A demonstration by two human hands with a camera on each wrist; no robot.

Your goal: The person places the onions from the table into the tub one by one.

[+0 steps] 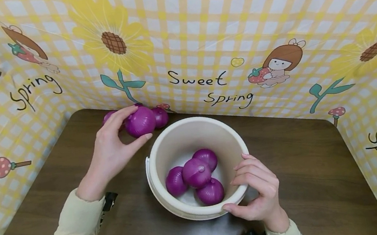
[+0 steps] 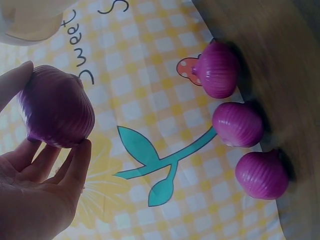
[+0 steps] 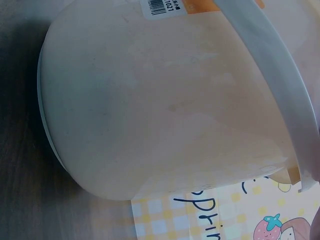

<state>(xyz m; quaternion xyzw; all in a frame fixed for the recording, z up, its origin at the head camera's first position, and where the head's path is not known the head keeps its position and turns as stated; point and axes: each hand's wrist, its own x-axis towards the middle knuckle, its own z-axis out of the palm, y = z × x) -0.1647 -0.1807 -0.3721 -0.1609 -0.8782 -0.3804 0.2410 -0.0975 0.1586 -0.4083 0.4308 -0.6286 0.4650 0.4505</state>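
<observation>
My left hand (image 1: 108, 151) grips a purple onion (image 1: 140, 121) between thumb and fingers, raised above the table at the bucket's back left. In the left wrist view, the held onion (image 2: 57, 107) has a ribbed, shiny skin. My right hand (image 1: 258, 188) holds the rim of a cream bucket (image 1: 194, 120) at its front right, thumb outside and fingers reaching over the edge. Several purple onions (image 1: 196, 173) lie inside on the bucket's bottom. The right wrist view shows the bucket's outer wall (image 3: 150, 100) close up; the right hand is barely visible there.
Three more onions stand in a row along the table's back edge, one of them this onion (image 2: 237, 125); the head view partly hides them behind the left hand. A yellow checked cloth (image 1: 179, 54) walls the brown table (image 1: 301, 174). A white handle (image 1: 151, 179) hangs at the bucket's left.
</observation>
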